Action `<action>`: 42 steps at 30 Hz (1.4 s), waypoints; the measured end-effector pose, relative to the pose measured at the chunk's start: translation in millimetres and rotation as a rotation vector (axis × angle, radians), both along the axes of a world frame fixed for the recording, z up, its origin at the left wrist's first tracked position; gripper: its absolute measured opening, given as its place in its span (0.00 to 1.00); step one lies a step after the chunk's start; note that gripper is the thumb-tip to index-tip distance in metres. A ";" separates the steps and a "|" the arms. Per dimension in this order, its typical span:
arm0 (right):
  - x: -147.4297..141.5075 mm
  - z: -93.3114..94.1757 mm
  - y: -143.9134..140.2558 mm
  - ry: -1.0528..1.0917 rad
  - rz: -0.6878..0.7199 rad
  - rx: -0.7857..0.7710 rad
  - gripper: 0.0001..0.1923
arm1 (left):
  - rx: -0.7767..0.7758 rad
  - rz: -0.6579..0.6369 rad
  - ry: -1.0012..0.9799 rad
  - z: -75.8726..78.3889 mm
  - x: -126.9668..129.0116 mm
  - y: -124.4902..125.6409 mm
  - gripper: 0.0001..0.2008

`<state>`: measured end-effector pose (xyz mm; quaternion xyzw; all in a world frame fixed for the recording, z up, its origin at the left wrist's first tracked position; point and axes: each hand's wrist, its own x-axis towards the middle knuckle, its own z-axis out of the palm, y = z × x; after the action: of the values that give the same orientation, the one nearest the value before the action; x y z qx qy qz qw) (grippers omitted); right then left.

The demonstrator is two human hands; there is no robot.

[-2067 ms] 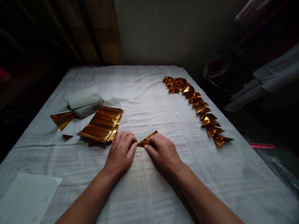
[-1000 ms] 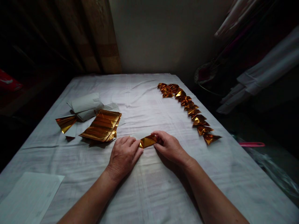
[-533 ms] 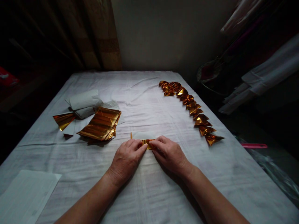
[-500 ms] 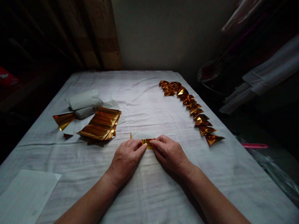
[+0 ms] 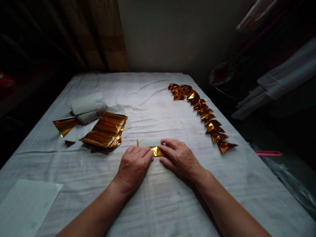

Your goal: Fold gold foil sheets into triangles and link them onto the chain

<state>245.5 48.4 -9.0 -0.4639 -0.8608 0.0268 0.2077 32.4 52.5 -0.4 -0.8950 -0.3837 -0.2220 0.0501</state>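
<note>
A narrow folded strip of gold foil paper lies on the cloth in front of me, with pale paper just beyond it. My left hand is closed over the strip's left end, fingers pressed together. At the right end, my right hand touches the foil with its fingers spread and its thumb apart, on the near side. A short thin tan piece lies by my left fingers; its kind is unclear. Left of the hands is a stack of gold foil sheets.
Folded gold foil pieces form a curved row along the right side. Grey-white papers and a fanned foil piece lie behind and left of the stack. A white sheet is at the near left. A pink handle shows beyond the right edge.
My right fingers have gone from pinching the foil to being spread apart at its right end. My left fingers now lie flatter over the strip, and more of its shiny middle shows.
</note>
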 end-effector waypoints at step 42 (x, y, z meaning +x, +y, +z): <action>-5.8 -11.6 2.7 0.278 -0.162 -0.153 0.03 | -0.099 -0.107 0.012 -1.1 -13.7 -19.1 0.13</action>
<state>239.7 51.0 -20.6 -0.5380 -0.7791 0.1393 0.2902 18.7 33.4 -1.5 -0.9169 -0.3456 -0.1995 -0.0037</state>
